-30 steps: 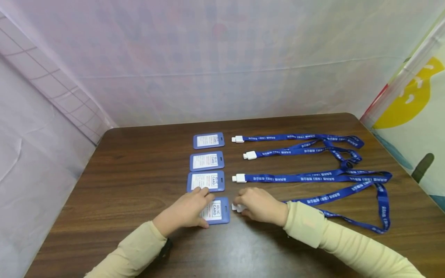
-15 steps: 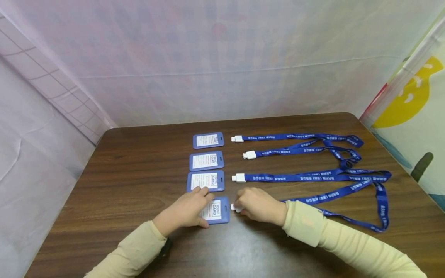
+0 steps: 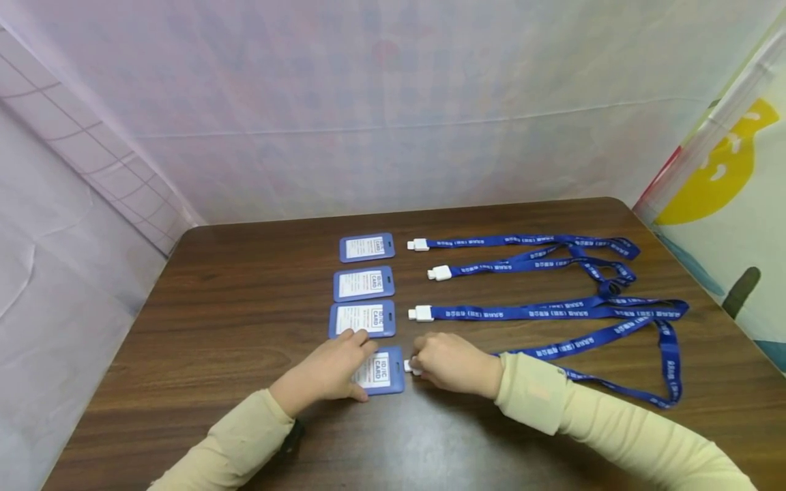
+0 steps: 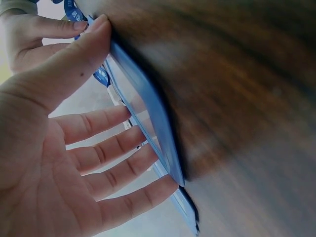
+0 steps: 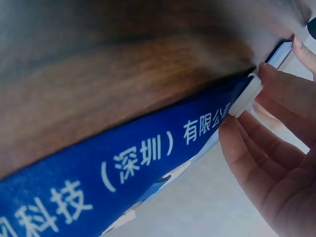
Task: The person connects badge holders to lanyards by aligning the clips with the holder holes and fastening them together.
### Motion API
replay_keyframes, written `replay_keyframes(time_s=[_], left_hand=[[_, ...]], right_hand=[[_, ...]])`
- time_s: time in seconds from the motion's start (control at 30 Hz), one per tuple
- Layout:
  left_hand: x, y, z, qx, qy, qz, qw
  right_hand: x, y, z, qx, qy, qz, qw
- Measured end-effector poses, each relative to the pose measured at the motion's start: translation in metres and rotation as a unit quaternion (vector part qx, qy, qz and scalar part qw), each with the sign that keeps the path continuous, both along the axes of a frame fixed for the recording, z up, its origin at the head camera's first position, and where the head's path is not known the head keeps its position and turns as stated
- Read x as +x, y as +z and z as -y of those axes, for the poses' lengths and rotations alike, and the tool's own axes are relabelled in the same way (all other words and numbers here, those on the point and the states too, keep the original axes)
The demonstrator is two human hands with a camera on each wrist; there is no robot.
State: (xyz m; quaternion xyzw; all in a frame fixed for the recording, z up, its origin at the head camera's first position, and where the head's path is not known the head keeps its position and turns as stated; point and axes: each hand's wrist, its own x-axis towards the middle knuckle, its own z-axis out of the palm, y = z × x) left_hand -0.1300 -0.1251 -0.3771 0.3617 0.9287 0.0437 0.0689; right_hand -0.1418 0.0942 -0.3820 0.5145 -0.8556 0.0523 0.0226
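While my left hand (image 3: 328,368) steadies the nearest blue ID card holder (image 3: 381,372), my right hand (image 3: 457,363) pinches the white clip (image 5: 246,95) of the nearest blue lanyard (image 5: 133,158). Left grip: spread wide, thumb (image 4: 101,29) at the near edge, fingers fairly straight with tips at the far edge, so it spans the holder rather than wrapping it. Right grip: nearly closed, thumb one side of the clip, fingers the other, nose poking out toward the holder. Holder lies flat on the wooden table (image 3: 245,286), slot (image 3: 398,368) end facing the clip. Clip nose is right beside that end; can't tell if they touch, but it isn't in the slot. Step in hand, my read: lining up clip and holder end to end. Next move calls for light left pressure so the holder doesn't skid, plus a small, straight right-hand adjustment along the slot's line. If the clip has to go through, that end probably needs lifting first. Watch the strap: it runs back under my right forearm and could drag the clip off line. Next holder (image 3: 362,318) beyond sits close; my left fingertips overlap its edge in the head view, contact unclear, so a sideways nudge could shift it. Other three lanyards lie opposite their holders, none attached.
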Motion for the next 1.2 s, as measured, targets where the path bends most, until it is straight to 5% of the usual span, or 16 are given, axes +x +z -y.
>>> replay_keyframes(time_s=[0.67, 1.2], left_hand=[[0.0002, -0.0001, -0.0049, -0.021, 0.003, -0.006, 0.9997], [0.0013, 0.0023, -0.0080, -0.036, 0.010, 0.005, 0.9993]], right_hand=[[-0.0029, -0.0012, 0.0042, 0.016, 0.036, -0.034, 0.999], [-0.0061, -0.0026, 0.0068, -0.006, 0.044, 0.006, 0.999]])
